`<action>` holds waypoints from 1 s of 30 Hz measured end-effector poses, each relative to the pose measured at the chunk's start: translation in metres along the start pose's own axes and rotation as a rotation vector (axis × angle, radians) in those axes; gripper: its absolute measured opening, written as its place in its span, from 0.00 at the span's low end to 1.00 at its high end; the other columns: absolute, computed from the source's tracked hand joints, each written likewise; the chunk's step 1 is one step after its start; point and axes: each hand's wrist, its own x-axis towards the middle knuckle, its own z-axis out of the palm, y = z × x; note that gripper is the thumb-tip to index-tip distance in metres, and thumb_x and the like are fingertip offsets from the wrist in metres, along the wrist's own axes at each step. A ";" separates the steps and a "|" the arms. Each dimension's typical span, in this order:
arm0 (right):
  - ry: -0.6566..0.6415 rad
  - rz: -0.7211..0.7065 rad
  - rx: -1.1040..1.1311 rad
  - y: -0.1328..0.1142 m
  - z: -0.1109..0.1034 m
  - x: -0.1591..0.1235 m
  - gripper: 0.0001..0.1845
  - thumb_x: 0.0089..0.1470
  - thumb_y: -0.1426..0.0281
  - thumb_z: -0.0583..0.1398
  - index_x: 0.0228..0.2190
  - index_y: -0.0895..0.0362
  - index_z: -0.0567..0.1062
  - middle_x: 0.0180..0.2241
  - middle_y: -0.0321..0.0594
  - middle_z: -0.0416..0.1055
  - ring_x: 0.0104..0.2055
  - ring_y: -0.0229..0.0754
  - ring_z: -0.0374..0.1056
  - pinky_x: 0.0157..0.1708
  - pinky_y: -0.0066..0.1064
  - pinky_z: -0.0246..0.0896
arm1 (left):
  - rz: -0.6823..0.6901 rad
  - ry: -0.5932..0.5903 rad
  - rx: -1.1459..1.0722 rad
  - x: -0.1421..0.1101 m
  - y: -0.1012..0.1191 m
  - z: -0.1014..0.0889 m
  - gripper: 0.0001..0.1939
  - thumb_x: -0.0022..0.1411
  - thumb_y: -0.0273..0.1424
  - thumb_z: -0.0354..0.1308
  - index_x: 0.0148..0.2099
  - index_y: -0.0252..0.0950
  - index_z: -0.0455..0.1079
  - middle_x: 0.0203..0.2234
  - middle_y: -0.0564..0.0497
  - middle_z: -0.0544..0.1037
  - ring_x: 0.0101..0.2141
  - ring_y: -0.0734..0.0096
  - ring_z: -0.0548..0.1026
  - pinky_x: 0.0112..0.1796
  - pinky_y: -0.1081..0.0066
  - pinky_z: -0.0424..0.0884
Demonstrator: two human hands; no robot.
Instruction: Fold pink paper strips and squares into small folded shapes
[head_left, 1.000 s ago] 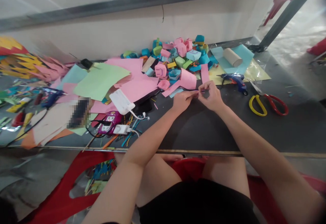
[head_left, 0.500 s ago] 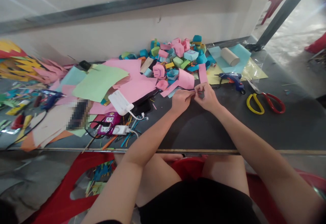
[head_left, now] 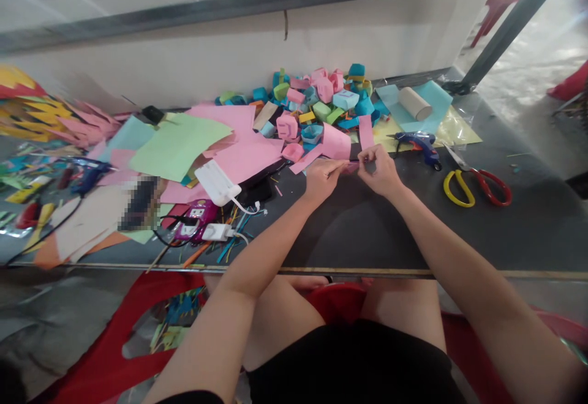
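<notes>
1. far left of the dark table [head_left: 505, 232]: yellow and pink paper shapes [head_left: 50, 122], a blue glue gun [head_left: 89, 174].
2. green sheet [head_left: 177, 144] and pink sheets [head_left: 243, 153] lie mid-table; folded paper pieces [head_left: 316, 101] are heaped by the white wall [head_left: 229, 61].
3. left hand [head_left: 321, 179] and right hand [head_left: 381, 171] pinch one pink strip [head_left: 351, 167] between their fingers, just above the table.
4. right: second glue gun [head_left: 420, 144], scissors [head_left: 478, 183].

left hand [head_left: 321, 179]: pinching pink paper strip [head_left: 350, 168]
right hand [head_left: 380, 170]: pinching strip's other end
scissors [head_left: 478, 185]: right of hands, flat on table [head_left: 528, 232]
glue gun [head_left: 420, 144]: just behind scissors
</notes>
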 end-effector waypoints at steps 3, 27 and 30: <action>-0.011 0.022 -0.006 0.001 -0.001 0.000 0.18 0.49 0.76 0.58 0.32 0.48 0.52 0.32 0.34 0.68 0.34 0.42 0.65 0.38 0.39 0.63 | -0.008 0.005 -0.013 0.000 -0.002 0.001 0.15 0.72 0.43 0.58 0.43 0.42 0.84 0.36 0.48 0.87 0.36 0.66 0.84 0.41 0.65 0.78; -0.408 0.685 0.877 -0.010 0.006 0.004 0.24 0.46 0.50 0.71 0.35 0.54 0.74 0.30 0.36 0.73 0.31 0.40 0.69 0.32 0.34 0.68 | -0.103 -0.219 -0.197 -0.002 -0.015 0.017 0.19 0.76 0.44 0.46 0.45 0.41 0.76 0.50 0.44 0.77 0.57 0.64 0.73 0.55 0.61 0.75; -0.317 0.734 0.900 -0.013 0.003 0.003 0.28 0.39 0.51 0.75 0.35 0.54 0.73 0.31 0.35 0.73 0.32 0.39 0.69 0.33 0.33 0.68 | -0.123 -0.217 -0.240 -0.003 -0.018 0.019 0.20 0.77 0.45 0.46 0.48 0.43 0.77 0.52 0.44 0.77 0.57 0.64 0.74 0.54 0.62 0.76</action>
